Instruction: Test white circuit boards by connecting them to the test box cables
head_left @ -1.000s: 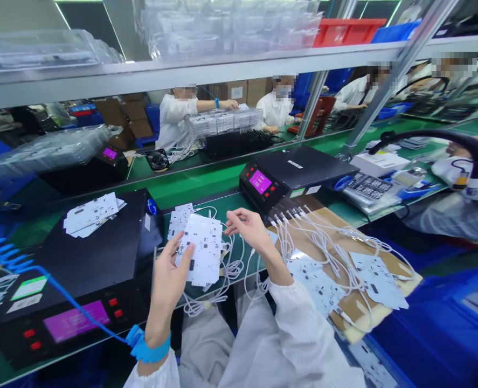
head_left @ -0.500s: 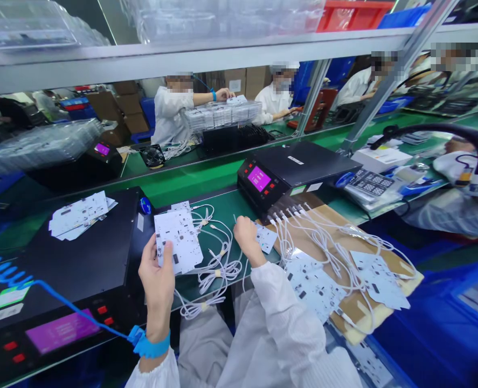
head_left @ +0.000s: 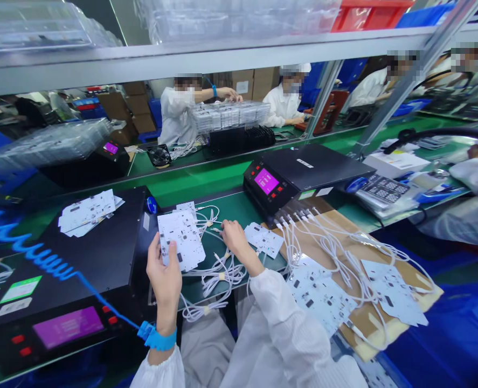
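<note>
My left hand point(head_left: 164, 272), with a blue strap at its wrist, grips a white circuit board point(head_left: 184, 240) by its lower left edge, thumb on top. Small dark components dot the board's face. To its right, my right hand point(head_left: 235, 240) pinches a white cable point(head_left: 216, 230) near its plug, a short way from the board's right edge. Bundled white cables point(head_left: 222, 277) lie on the bench below and between my hands. Another circuit board point(head_left: 264, 240) rests just right of my right hand. A small board point(head_left: 186, 206) shows behind the held one.
On the left, a black box with a purple screen point(head_left: 68, 327) carries a stack of boards point(head_left: 91, 213). A second black box point(head_left: 303, 167) stands behind. Cables and boards point(head_left: 321, 293) cover cardboard point(head_left: 323, 231) at right. A shelf point(head_left: 206, 59) crosses above; co-workers sit opposite.
My right hand has moved left, toward the held board, bringing the cable's plug end along. The left hand keeps its hold on the board. The view has shifted slightly.
</note>
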Available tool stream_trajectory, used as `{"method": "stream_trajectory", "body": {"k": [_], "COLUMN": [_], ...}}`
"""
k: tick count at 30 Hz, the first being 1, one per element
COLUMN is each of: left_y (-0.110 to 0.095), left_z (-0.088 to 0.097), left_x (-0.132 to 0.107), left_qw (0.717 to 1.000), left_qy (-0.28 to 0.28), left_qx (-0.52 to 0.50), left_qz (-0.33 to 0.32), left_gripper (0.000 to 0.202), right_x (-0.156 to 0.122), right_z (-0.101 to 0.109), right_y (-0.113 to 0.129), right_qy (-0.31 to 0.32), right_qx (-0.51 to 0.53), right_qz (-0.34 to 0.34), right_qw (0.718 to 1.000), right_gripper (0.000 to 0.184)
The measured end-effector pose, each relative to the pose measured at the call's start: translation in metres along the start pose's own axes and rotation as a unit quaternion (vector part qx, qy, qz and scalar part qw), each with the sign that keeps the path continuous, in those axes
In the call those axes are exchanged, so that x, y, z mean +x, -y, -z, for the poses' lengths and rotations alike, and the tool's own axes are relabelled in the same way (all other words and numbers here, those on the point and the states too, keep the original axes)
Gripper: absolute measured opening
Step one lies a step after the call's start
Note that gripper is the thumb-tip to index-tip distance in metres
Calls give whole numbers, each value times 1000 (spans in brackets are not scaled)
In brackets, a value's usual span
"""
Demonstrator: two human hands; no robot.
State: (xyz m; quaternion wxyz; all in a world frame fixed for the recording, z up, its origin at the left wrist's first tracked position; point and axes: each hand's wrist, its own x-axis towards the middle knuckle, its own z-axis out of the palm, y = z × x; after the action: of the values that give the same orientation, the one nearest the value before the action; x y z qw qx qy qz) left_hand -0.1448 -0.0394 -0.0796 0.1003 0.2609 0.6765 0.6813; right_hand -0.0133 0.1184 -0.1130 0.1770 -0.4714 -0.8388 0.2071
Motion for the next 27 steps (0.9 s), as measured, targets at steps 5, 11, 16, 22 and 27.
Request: {"method": "stream_trajectory", "body": {"k": [5, 11, 16, 22, 27], "left_y": [0, 6, 7, 5, 8], "left_z": [-2, -4, -4, -4, -1], "left_x": [0, 2, 3, 2, 4], "left_qw": [1000, 999, 999, 999, 999], "left_qy": [6, 33, 35, 40, 41], "left_qx": [9, -15, -11, -8, -11], "left_qz": [4, -2, -4, 2, -7], "left_gripper": [71, 68, 68, 66, 63], "right_x": [-14, -37, -40, -41, -42], "right_z": [14, 25, 25, 24, 29], "right_y": [-4, 5, 10, 8, 5], "right_qy": [-47, -36, -22, -18, -4], "right_qx": [205, 448, 472, 493, 467], "right_qz": [25, 61, 57, 50, 72], "right_qw": [977, 891, 880, 868, 881], "right_gripper": [18, 29, 30, 30, 27]}}
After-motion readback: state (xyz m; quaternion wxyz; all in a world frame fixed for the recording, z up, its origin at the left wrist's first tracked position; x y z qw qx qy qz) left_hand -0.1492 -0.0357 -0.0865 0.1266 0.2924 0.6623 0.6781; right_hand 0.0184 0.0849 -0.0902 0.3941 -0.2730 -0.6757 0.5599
